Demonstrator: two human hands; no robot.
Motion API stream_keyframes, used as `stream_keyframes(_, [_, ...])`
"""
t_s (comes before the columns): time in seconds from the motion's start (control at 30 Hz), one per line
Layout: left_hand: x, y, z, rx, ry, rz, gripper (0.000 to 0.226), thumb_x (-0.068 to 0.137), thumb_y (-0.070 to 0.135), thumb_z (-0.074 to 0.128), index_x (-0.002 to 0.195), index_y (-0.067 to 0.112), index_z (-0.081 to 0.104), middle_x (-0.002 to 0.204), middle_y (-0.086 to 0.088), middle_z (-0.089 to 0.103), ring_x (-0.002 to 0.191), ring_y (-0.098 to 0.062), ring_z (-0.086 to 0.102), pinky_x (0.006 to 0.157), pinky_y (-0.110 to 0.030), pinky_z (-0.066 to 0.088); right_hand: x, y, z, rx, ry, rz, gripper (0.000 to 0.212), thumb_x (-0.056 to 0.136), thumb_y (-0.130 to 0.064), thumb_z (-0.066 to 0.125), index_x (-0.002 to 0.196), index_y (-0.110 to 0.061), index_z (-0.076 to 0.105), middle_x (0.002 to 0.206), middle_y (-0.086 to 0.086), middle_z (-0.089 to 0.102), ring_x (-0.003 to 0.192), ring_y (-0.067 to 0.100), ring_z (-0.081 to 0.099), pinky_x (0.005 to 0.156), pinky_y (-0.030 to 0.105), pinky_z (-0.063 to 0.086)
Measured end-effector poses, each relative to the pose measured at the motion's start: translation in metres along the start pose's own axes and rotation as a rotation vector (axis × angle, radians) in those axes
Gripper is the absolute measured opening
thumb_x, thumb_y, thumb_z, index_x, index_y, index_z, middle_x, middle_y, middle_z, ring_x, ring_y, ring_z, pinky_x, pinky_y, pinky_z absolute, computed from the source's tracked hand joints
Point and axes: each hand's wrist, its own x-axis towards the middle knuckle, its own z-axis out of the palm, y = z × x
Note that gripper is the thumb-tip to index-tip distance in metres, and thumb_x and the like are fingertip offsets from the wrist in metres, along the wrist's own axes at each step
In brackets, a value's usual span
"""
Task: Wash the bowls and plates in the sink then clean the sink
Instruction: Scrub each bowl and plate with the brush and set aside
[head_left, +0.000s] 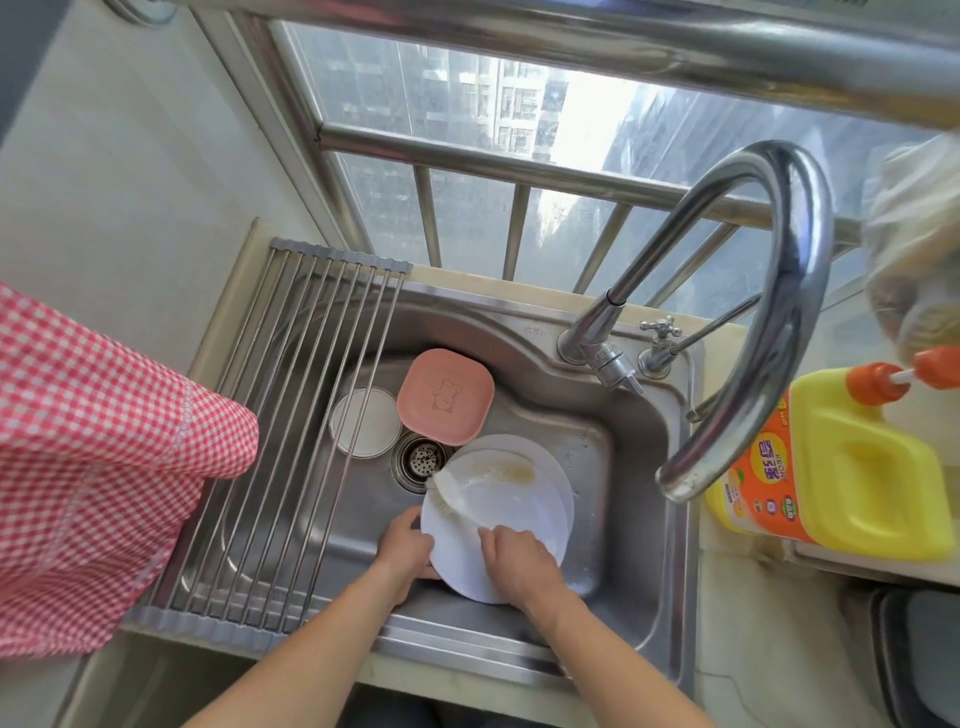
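A white plate (514, 512) with a brown smear near its top is tilted up in the steel sink (587, 457). My left hand (405, 545) grips its left edge. My right hand (514, 564) holds a whitish dish brush (452, 493) laid across the plate, bristles at the upper left by the drain (421, 460). A second white plate (563, 480) lies underneath it. A pink square plate (445, 397) and a small white round bowl (363, 423) sit at the back of the basin.
A roll-up steel drying rack (291, 426) covers the sink's left part. A red checked cloth (88, 457) hangs at left. The curved tap (753, 291) arches over the right side. A yellow detergent bottle (836, 462) stands on the right counter.
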Motion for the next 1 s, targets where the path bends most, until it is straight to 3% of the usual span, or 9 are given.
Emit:
stream_keyframes(0.2, [-0.009,0.006,0.004,-0.007,-0.016,0.007,0.050,0.083,-0.014,0.035,0.109,0.021,0.059,0.108,-0.009,0.067,0.091,-0.035,0.070,0.057,-0.039,0.061,0.003,0.017,-0.011,0.016,0.183,0.190,0.048,0.110,-0.043,0.022,0.118,-0.011,0.058,0.115,0.011,0.069,0.109,0.033,0.066,0.089,0.039,0.051])
stream_keyframes(0.37, [-0.010,0.008,0.002,-0.007,-0.002,-0.004,0.049,0.084,-0.014,0.034,0.110,0.019,0.059,0.106,-0.010,0.066,0.092,-0.033,0.068,0.056,-0.037,0.060,-0.001,0.009,-0.007,0.018,-0.036,-0.024,0.049,0.108,-0.047,0.025,0.112,-0.013,0.061,0.116,0.016,0.066,0.110,0.040,0.061,0.094,0.043,0.045])
stream_keyframes(0.47, [-0.010,0.007,0.003,-0.008,-0.019,0.004,0.050,0.083,-0.014,0.035,0.110,0.019,0.060,0.110,-0.010,0.066,0.092,-0.035,0.069,0.056,-0.038,0.060,0.005,0.020,-0.012,-0.011,0.143,0.131,0.050,0.110,-0.046,0.022,0.117,-0.013,0.059,0.117,0.012,0.068,0.111,0.035,0.064,0.091,0.039,0.049])
stream_keyframes(0.53, [-0.009,0.006,0.004,-0.006,-0.033,0.004,0.050,0.082,-0.014,0.036,0.109,0.020,0.061,0.111,-0.012,0.067,0.091,-0.036,0.070,0.057,-0.039,0.060,0.003,0.020,-0.014,-0.020,0.184,0.187,0.051,0.110,-0.043,0.017,0.119,-0.013,0.057,0.117,0.010,0.068,0.110,0.032,0.065,0.088,0.038,0.050])
stream_keyframes(0.63, [-0.008,0.006,0.003,-0.007,-0.030,0.000,0.050,0.083,-0.013,0.035,0.112,0.018,0.060,0.110,-0.014,0.067,0.092,-0.036,0.069,0.059,-0.039,0.061,0.002,0.011,-0.003,-0.039,0.061,0.005,0.075,0.097,-0.050,-0.006,0.122,-0.016,0.056,0.120,0.013,0.064,0.108,0.037,0.061,0.086,0.043,0.046])
stream_keyframes(0.7, [-0.008,0.006,0.001,-0.003,-0.015,-0.001,0.049,0.083,-0.013,0.034,0.110,0.018,0.060,0.108,-0.015,0.067,0.093,-0.036,0.069,0.059,-0.040,0.061,0.004,0.011,0.000,-0.029,-0.034,-0.031,0.068,0.099,-0.052,0.003,0.120,-0.017,0.058,0.122,0.015,0.064,0.108,0.039,0.060,0.090,0.042,0.045])
stream_keyframes(0.77, [-0.010,0.008,0.002,-0.003,-0.017,0.000,0.048,0.084,-0.014,0.035,0.103,0.022,0.060,0.106,-0.014,0.068,0.092,-0.036,0.070,0.058,-0.039,0.061,0.004,0.015,-0.007,0.045,0.046,0.073,0.054,0.108,-0.048,0.019,0.119,-0.014,0.059,0.120,0.015,0.066,0.113,0.039,0.061,0.094,0.041,0.047])
stream_keyframes(0.87, [-0.011,0.007,0.004,-0.001,-0.047,0.004,0.049,0.085,-0.014,0.035,0.102,0.025,0.059,0.106,-0.015,0.069,0.088,-0.036,0.071,0.058,-0.039,0.060,0.002,0.019,-0.014,0.032,0.177,0.210,0.048,0.111,-0.042,0.020,0.122,-0.012,0.056,0.120,0.011,0.067,0.113,0.033,0.064,0.092,0.038,0.049])
stream_keyframes(1.0, [-0.010,0.006,0.002,0.004,-0.027,-0.001,0.050,0.084,-0.013,0.034,0.110,0.020,0.060,0.108,-0.017,0.069,0.091,-0.036,0.070,0.058,-0.038,0.060,-0.003,0.008,0.000,-0.024,-0.009,-0.018,0.044,0.109,-0.039,0.020,0.124,-0.015,0.054,0.118,0.015,0.063,0.112,0.040,0.062,0.090,0.042,0.048])
